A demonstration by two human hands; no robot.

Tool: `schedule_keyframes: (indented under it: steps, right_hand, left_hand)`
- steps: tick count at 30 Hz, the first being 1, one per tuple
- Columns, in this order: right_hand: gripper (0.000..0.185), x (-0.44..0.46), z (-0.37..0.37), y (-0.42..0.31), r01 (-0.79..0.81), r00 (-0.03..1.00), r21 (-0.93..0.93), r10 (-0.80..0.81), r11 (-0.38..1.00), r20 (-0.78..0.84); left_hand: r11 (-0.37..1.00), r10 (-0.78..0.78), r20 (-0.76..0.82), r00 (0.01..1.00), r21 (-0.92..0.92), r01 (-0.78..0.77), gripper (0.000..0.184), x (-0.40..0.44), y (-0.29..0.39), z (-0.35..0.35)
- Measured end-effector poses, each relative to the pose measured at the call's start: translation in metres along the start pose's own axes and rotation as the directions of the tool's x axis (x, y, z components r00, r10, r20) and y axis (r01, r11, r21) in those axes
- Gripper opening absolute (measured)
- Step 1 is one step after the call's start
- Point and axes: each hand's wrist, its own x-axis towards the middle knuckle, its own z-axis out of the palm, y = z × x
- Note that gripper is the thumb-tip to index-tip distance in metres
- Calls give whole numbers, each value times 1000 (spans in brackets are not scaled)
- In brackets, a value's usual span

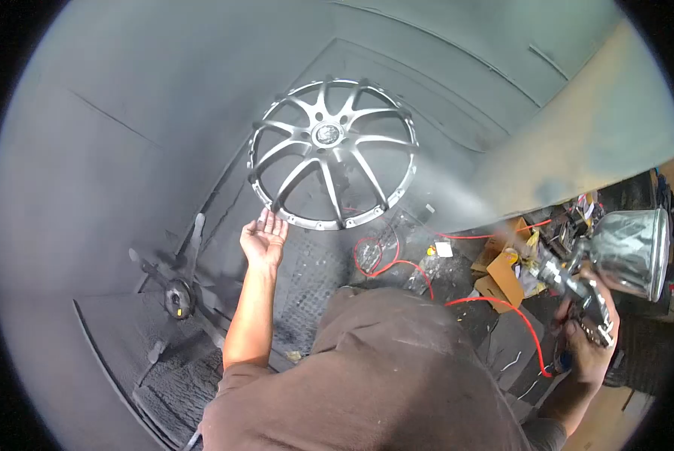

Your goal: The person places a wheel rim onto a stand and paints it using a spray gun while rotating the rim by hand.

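A silver multi-spoke wheel (327,165) is at upper centre, its face towards the camera. At its lower left edge, my left hand (264,239) is palm up, with outstretched fingertips at the rim; whether they bear any weight cannot be seen. On the right, my right hand (591,327) is closed around the handle of a metal spray gun (574,289) with a cup (631,254) on it. A pale mist spreads from the gun's nozzle towards the right side of the wheel.
A red hose (528,319) curves across the floor. Cardboard boxes (502,276) and litter lie left of the gun. A dark metal stand with several arms (178,298) is at lower left. Grey-coated walls (126,150) surround the wheel, and a curved tan panel (577,143) rises at right.
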Motion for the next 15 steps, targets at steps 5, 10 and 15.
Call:
schedule_keyframes:
  steps: [5, 10, 15]
  right_hand:
    - [74, 18, 29, -10, 15, 998, -22, -16, 1000, -62]
    - [66, 9, 36, -2, -66, 961, -21, 69, 998, 266]
    - [57, 39, 27, -16, -227, 802, -169, 283, 959, 526]
  left_hand:
    - [996, -85, -16, 996, -14, 85, 34, -6, -28, -22]
    - [851, -433, 177, 884, 402, 337, 31, -48, -66, -43]
    - [198, -648, 234, 725, 971, -137, 33, -73, -103, -86]
